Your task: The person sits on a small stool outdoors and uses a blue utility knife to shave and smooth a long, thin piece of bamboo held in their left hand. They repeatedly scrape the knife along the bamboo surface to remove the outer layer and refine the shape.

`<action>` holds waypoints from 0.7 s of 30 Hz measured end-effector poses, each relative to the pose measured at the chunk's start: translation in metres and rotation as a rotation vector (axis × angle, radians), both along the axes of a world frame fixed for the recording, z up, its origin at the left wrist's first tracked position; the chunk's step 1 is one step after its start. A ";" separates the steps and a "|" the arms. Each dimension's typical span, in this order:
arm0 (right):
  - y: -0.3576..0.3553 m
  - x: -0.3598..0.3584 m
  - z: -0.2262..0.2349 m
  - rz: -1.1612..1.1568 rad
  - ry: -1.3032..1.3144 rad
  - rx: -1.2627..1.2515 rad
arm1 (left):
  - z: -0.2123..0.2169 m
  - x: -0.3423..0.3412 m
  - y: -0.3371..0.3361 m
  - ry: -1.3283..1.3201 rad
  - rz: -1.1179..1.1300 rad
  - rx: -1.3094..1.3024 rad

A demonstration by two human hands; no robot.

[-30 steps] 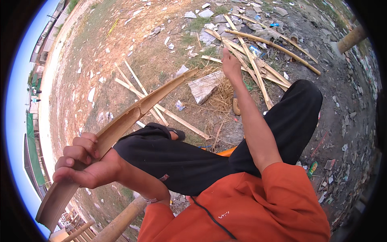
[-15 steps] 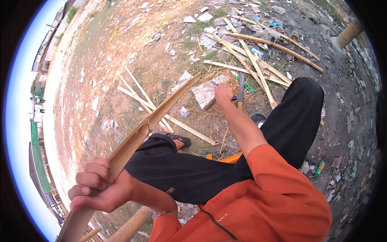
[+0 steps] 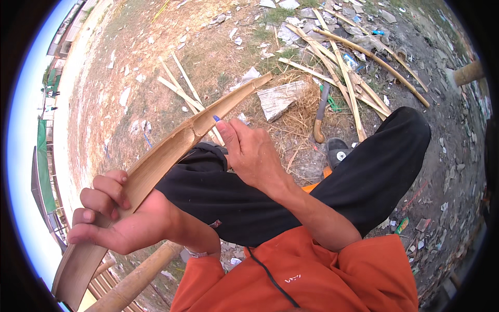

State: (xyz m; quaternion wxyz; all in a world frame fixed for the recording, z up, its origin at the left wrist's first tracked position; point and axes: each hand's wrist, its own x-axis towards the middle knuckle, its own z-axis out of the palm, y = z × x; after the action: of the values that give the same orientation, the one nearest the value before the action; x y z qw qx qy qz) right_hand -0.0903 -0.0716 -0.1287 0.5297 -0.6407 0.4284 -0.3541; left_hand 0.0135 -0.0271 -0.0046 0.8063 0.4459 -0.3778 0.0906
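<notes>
A long split bamboo piece (image 3: 156,164), hollow side up with a node near its middle, slants from the lower left to the upper middle. Near its lower end my left hand (image 3: 127,218) grips it, fingers curled over one edge and thumb on the other. My right hand (image 3: 254,153) is closed beside the node, with the thumb and fingers pinched together. A small blue tip (image 3: 216,119) sticks out past that thumb, against the bamboo's near edge; the rest of this object is hidden in the hand.
Ahead lie a pale wood block (image 3: 280,100), a machete (image 3: 322,114) with a wooden handle, and several bamboo strips (image 3: 345,83). More thin strips (image 3: 182,88) lie left of the block. A bamboo pole (image 3: 135,281) runs beside my left arm. Litter covers the ground at right.
My right hand has come back from beside the wood block to the bamboo, bringing the small blue-tipped object. My left hand keeps its grip; the view has shifted slightly.
</notes>
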 end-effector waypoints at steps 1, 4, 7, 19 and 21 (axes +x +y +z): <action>0.008 -0.002 0.004 -0.003 0.015 -0.022 | 0.000 -0.003 0.000 0.007 0.009 -0.010; 0.018 -0.004 0.007 -0.031 0.085 -0.086 | -0.002 -0.010 0.004 0.009 -0.063 -0.032; 0.019 0.001 0.000 -0.062 0.190 -0.164 | -0.003 -0.014 0.009 0.013 -0.141 -0.045; -0.018 -0.026 -0.128 -0.194 0.712 0.038 | 0.001 -0.013 0.007 -0.081 -0.257 -0.100; -0.021 -0.031 -0.099 -0.259 0.546 -0.011 | -0.004 -0.014 0.010 -0.085 -0.272 -0.082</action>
State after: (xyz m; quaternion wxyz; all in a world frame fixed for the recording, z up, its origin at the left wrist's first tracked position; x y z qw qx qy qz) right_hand -0.1214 -0.0924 -0.2278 0.3417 -0.6551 0.6313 -0.2356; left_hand -0.0004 -0.0172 -0.0086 0.8119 0.3532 -0.4645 0.0147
